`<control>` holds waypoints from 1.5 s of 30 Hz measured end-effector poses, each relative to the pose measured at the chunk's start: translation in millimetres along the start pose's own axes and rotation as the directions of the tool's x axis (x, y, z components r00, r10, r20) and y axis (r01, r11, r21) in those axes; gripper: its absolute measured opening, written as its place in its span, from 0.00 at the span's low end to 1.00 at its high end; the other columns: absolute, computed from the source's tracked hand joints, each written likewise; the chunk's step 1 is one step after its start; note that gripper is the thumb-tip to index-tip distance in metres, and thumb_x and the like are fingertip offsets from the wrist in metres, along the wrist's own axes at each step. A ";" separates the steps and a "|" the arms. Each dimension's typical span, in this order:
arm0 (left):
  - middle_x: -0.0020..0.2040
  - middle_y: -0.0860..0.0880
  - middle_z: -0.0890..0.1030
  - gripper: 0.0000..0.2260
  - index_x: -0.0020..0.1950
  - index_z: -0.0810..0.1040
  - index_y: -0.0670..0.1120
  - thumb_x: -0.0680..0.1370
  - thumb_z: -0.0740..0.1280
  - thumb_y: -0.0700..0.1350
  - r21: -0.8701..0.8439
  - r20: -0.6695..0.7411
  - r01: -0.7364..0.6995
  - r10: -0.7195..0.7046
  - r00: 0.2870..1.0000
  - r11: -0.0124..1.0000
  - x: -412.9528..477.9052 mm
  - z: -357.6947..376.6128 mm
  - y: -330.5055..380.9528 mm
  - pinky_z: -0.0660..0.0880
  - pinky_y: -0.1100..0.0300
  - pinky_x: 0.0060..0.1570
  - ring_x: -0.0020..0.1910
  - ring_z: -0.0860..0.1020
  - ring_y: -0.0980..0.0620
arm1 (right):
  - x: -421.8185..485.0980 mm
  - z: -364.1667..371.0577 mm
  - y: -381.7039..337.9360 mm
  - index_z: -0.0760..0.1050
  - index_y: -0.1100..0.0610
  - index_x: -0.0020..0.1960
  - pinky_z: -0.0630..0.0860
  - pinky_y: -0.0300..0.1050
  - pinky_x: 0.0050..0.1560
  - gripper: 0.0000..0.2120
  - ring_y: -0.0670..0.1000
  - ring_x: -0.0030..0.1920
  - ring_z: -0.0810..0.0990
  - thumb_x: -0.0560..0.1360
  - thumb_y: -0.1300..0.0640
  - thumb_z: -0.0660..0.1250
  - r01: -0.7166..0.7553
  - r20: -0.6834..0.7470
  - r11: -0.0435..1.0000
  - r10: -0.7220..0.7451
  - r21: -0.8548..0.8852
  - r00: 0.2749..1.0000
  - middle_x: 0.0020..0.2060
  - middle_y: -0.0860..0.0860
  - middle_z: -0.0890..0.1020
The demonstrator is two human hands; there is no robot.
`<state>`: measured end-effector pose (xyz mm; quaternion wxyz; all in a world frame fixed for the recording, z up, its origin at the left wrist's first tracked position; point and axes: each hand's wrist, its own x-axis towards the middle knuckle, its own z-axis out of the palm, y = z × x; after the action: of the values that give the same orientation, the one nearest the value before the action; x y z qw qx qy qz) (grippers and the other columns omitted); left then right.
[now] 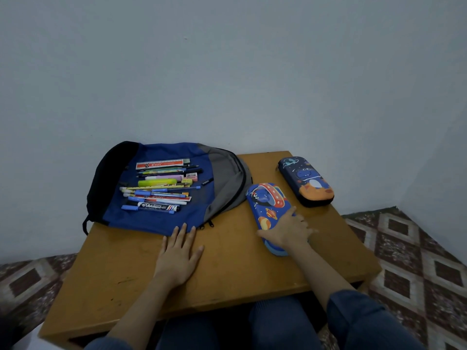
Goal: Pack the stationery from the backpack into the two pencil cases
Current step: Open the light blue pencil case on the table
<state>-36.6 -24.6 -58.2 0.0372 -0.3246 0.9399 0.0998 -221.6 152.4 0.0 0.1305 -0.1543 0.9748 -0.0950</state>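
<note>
Left hand [179, 253] flat on table [121, 279], fingers straight, tips at backpack [222, 173] hem, likely steadying it. Right hand [285, 231] spread over near pencil case [267, 200], blurred, can't tell if gripping. Stationery [159, 188] lies on the backpack. Far pencil case [305, 180] closed, near back-right edge; bare tabletop between hands for packing

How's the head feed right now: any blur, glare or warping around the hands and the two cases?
Head view: dim, even, bluish light, no glare; the right hand is motion-smeared on the near pencil case; left hand, far pencil case and pens on the backpack are fairly sharp; wide-angle stretching toward the frame corners.
</note>
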 end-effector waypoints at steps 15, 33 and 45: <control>0.78 0.52 0.43 0.27 0.77 0.46 0.53 0.80 0.47 0.61 -0.071 -0.021 -0.008 0.007 1.000 0.997 -10.6 -1.6 -0.3 0.40 0.52 0.73 0.76 0.41 0.53 | -1.2 -32.7 15.4 0.63 0.45 0.72 0.53 0.63 0.73 0.28 0.61 0.76 0.43 0.75 0.63 0.61 0.459 0.018 0.877 -0.461 -0.142 0.887 0.77 0.52 0.45; 0.73 0.46 0.58 0.55 0.77 0.42 0.46 0.65 0.75 0.60 -0.601 0.101 0.064 -0.004 0.995 0.796 -29.3 -29.6 101.5 0.65 0.57 0.65 0.70 0.62 0.49 | -20.4 -1.9 22.6 0.65 0.66 0.63 0.77 0.42 0.22 0.27 0.55 0.35 0.79 0.70 0.61 0.74 -0.276 0.269 0.311 0.066 0.909 0.961 0.59 0.64 0.76; 0.67 0.47 0.58 0.51 0.75 0.50 0.49 0.61 0.77 0.55 -0.560 -0.472 -0.298 -0.002 0.882 0.773 -39.3 -29.3 85.0 0.66 0.63 0.61 0.67 0.63 0.51 | -38.6 10.0 -0.3 0.63 0.56 0.66 0.79 0.56 0.45 0.25 0.60 0.52 0.81 0.73 0.56 0.69 -0.270 0.252 -0.046 -0.236 0.962 0.938 0.58 0.58 0.79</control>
<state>-58.3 58.3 -10.3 -0.2958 -0.2550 0.8604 0.3274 -183.2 163.2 -0.7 0.3706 -0.0131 0.5616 -0.7397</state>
